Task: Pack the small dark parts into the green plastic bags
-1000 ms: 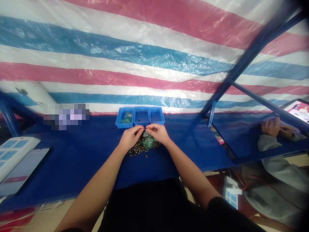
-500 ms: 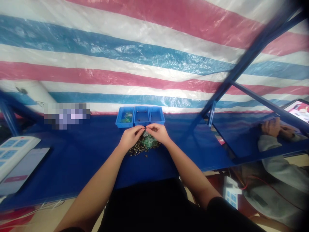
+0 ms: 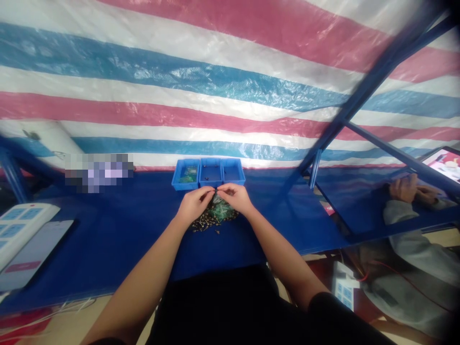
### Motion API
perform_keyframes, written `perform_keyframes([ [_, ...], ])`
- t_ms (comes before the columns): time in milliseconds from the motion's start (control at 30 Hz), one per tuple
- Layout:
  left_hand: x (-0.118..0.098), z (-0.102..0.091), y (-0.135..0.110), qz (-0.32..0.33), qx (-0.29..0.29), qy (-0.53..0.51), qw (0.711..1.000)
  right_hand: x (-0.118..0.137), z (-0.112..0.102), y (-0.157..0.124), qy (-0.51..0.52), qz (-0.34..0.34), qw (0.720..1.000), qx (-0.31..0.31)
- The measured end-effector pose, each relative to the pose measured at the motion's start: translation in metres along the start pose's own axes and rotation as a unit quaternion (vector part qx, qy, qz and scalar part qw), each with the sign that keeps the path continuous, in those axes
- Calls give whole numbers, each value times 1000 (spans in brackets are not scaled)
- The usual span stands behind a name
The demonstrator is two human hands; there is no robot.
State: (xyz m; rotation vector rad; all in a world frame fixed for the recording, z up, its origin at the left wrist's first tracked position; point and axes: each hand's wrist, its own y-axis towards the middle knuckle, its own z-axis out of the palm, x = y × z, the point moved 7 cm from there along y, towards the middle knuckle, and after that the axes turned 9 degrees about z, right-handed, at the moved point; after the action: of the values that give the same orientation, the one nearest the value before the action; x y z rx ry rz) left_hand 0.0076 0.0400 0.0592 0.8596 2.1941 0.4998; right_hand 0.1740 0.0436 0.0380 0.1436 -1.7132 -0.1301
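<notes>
My left hand [image 3: 195, 203] and my right hand [image 3: 236, 197] meet fingertip to fingertip, both closed in a pinch. Whatever they hold between them is too small and dark to name. Under and just in front of them lies a pile of small brass-coloured and dark screw-like pieces [image 3: 204, 223], mixed with clear and green bits [image 3: 222, 211]. Three blue bins stand in a row right behind my hands. Greenish bits lie in the left bin [image 3: 174, 184], a few tiny dark pieces in the middle bin [image 3: 211, 184]; the right bin [image 3: 233, 178] is partly behind my right hand.
On the left of the blue table [image 3: 118, 239] lie a white power strip [image 3: 50, 211] and a phone [image 3: 39, 249]. A blue metal frame [image 3: 330, 136] rises to the right. Beyond it a co-worker's hands [image 3: 404, 189] rest near a screen [image 3: 445, 165]. Striped sheeting [image 3: 215, 86] hangs behind.
</notes>
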Motion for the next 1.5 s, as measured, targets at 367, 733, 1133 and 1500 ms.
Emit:
perform_keyframes([
  [367, 4, 0, -1, -18, 7, 7, 1000, -2, 1, 1, 18, 3, 1000, 3],
  [733, 4, -1, -1, -31, 19, 5, 999, 0, 2, 0, -1, -6, 1000, 10],
  [1133, 4, 0, -1, -31, 15, -5, 999, -5, 1, 1, 6, 2, 1000, 6],
  [1500, 4, 2, -1, -13, 24, 7, 1000, -2, 1, 0, 14, -7, 1000, 6],
])
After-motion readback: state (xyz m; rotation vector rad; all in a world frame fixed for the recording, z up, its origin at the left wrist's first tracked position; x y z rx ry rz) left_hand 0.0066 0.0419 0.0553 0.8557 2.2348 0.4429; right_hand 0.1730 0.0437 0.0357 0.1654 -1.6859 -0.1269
